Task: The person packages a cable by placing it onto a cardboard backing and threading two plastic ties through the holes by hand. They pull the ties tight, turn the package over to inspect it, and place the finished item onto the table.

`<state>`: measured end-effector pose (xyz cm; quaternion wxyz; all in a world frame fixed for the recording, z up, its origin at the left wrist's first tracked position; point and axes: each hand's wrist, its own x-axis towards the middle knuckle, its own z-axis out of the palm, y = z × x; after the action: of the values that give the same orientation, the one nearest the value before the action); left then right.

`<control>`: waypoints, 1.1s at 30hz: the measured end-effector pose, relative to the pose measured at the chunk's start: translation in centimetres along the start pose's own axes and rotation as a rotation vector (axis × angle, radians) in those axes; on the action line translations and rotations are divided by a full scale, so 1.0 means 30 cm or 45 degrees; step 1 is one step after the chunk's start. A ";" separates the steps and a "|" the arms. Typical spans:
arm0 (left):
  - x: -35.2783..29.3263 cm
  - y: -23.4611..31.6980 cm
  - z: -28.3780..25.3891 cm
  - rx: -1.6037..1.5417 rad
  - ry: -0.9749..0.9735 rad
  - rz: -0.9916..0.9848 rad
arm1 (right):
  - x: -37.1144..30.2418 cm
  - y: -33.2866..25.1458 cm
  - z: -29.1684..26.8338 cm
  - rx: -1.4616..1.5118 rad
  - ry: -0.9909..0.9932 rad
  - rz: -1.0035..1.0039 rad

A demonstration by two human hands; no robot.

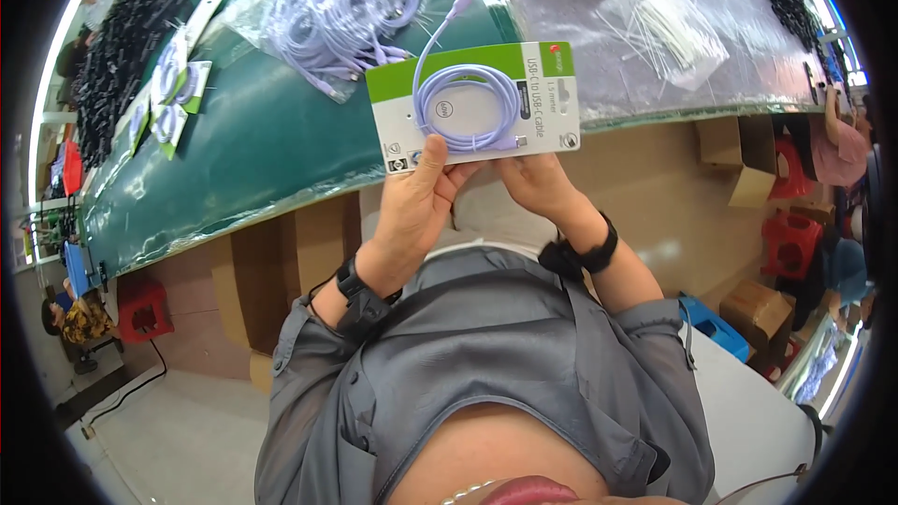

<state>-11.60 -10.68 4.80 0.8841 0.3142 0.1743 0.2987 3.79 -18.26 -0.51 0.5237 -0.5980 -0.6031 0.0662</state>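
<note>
A green and white cardboard packaging card (382, 93) is held up in front of me, over the near edge of the table. On it lies a coiled lilac cable (513, 98), one plug end sticking up past the card's top edge. My left hand (412, 192) grips the card's lower edge, its thumb on the front beside the coil. Against the lower right edge rests my right hand (543, 185); its fingers go behind the card and are mostly hidden.
A pile of lilac cables (351, 0) lies on plastic at the back of the green table (234, 122). Carded cables (173, 84) and black cables (117, 65) are at left. White ties (669, 28) in a bag lie at right. Cardboard boxes (257, 271) stand below.
</note>
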 end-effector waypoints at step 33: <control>0.158 -0.028 -0.092 -0.062 -0.073 -0.132 | 0.171 -0.155 -0.093 -0.588 0.022 -0.047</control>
<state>-9.01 -6.93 1.64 0.9104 0.2917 0.1575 0.2474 4.11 -17.03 6.83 0.3794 -0.6915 -0.6084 -0.0884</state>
